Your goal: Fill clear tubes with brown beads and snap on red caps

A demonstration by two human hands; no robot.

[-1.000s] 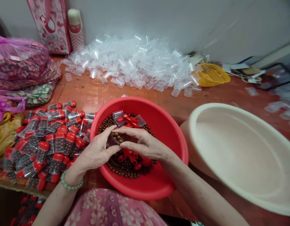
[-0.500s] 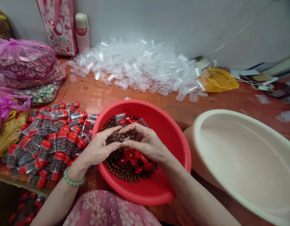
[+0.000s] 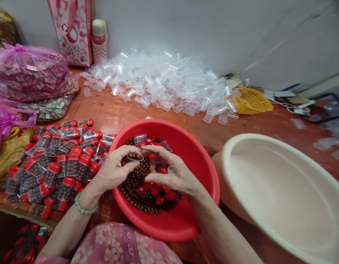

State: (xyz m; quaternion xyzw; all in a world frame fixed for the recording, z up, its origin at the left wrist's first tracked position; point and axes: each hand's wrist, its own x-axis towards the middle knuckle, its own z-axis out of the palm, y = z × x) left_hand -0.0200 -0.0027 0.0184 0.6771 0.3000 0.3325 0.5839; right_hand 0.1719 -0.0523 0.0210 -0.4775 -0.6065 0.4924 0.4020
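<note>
My left hand (image 3: 114, 170) pinches a small clear plastic tube (image 3: 135, 157) holding several brown beads, above a red plastic basin (image 3: 204, 165). My right hand (image 3: 172, 172) hangs over the basin with its fingers apart, the index tip close to the tube's end. Under both hands lies a mound of loose brown beads (image 3: 136, 181). Several red caps (image 3: 155, 190) rest on the beads. A few empty clear tubes (image 3: 140, 138) lie at the basin's far side. My hands hide part of the mound.
Left of the basin lies a heap of filled red-capped tubes (image 3: 65, 165). A cream basin (image 3: 279, 198) stands to the right. Loose clear tubes (image 3: 164, 80) cover the wooden table (image 3: 109, 110) behind. Pink bags of packets (image 3: 29, 69) sit far left.
My hands have drawn apart, with the right hand's fingers now opened away from the tube. The tube shows more clearly in my left hand's pinch. The view has shifted slightly.
</note>
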